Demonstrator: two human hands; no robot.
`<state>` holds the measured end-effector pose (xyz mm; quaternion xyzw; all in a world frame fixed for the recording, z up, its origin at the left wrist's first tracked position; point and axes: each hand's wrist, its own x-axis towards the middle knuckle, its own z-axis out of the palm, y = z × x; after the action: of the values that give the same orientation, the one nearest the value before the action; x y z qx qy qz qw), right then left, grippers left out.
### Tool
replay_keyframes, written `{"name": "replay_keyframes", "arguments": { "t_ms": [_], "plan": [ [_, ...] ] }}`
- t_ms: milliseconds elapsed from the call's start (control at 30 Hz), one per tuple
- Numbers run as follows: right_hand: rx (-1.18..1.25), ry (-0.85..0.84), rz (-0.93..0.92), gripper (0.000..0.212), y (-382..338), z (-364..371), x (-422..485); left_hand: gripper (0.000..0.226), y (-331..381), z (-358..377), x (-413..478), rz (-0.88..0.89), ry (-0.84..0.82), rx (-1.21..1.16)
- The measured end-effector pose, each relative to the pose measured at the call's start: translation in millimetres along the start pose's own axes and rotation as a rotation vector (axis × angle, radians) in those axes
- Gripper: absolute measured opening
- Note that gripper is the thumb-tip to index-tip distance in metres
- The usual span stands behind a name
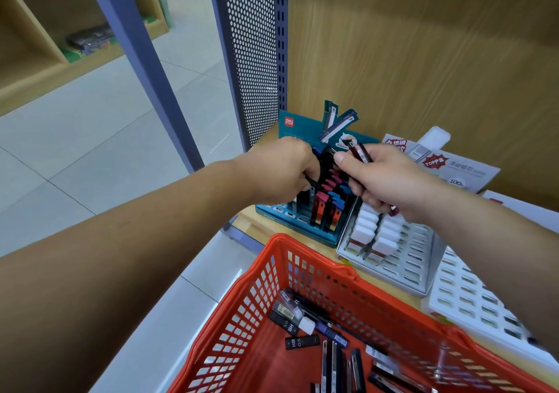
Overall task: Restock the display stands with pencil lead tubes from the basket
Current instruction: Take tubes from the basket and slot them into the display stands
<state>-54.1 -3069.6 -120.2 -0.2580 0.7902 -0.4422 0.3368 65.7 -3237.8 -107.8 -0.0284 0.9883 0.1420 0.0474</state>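
Note:
A teal display stand on the wooden shelf holds rows of black, red and blue lead tubes. My left hand hovers over its left side, fingers curled round dark tubes. My right hand grips a dark red tube and pinches a black tube at the thumb tip, just above the stand. Below, the orange basket contains several loose black and blue tubes.
A white display stand with white-capped tubes sits right of the teal one, and another white slotted stand lies further right. A perforated grey shelf upright rises at the left. Wood panelling backs the shelf.

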Motion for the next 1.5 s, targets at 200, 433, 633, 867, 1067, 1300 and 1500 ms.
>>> {"name": "replay_keyframes", "arguments": {
  "t_ms": [200,433,633,867,1067,1300,1500],
  "plan": [
    [0.017,-0.011,0.0,0.035,0.8,-1.1,0.8,0.019,-1.0,3.5,1.2,0.007,0.049,-0.037],
    [0.096,-0.054,0.026,0.033,1.1,-2.6,3.0,0.014,-0.8,11.1,4.1,-0.033,0.037,0.018],
    [0.315,-0.302,0.114,0.027,-6.5,-12.3,0.7,0.017,7.4,3.3,-13.9,-0.296,0.344,-0.486],
    [0.365,-0.49,0.109,0.025,-24.4,-3.9,-8.3,0.03,28.6,-1.2,-28.3,-0.464,0.374,-1.063],
    [0.384,-0.38,0.045,0.016,-26.8,-0.9,-8.0,0.018,15.1,-1.8,-41.6,-0.346,0.352,-1.313],
    [0.313,-0.355,0.006,0.017,-35.9,3.5,-13.9,0.015,10.0,-7.8,-45.5,-0.362,0.354,-1.35],
    [0.135,-0.133,0.018,0.042,-32.9,3.3,-12.0,0.012,-6.5,-21.4,-53.6,-0.408,0.543,-0.959]
  ]
}}
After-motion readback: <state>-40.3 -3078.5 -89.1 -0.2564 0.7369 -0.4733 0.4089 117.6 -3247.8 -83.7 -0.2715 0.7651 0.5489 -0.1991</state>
